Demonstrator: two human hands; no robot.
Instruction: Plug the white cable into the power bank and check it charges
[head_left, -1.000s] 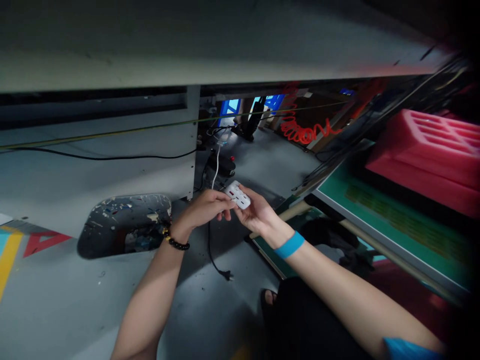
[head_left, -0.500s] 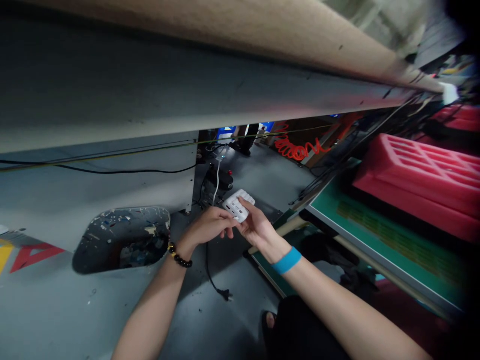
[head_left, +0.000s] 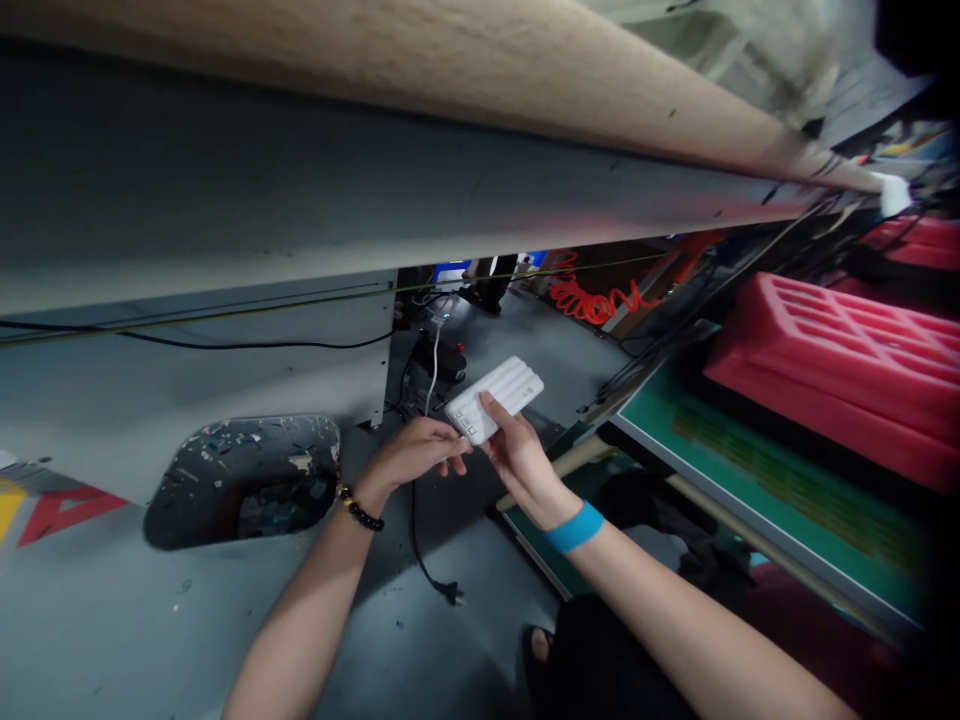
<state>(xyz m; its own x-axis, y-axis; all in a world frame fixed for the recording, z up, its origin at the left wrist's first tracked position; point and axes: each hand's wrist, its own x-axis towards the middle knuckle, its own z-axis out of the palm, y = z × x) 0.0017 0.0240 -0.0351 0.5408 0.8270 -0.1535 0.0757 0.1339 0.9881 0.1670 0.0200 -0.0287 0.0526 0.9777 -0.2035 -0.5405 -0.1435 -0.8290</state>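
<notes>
I see a white ribbed plastic charger block, a black beaded bracelet and a bright blue wristband. Farther off are red slotted foam trays, an orange-red coiled hose and a paint-speckled dark patch on grey floor.

Red foam trays with slots, right; green flat board beneath them; orange coiled hose, background; black loose power plug on grey floor; paint-spattered patch, left.

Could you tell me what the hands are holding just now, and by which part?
A white multi-port charger block, gripped at its near port end by the right hand; the left hand's fingertips touch that same end.
</notes>
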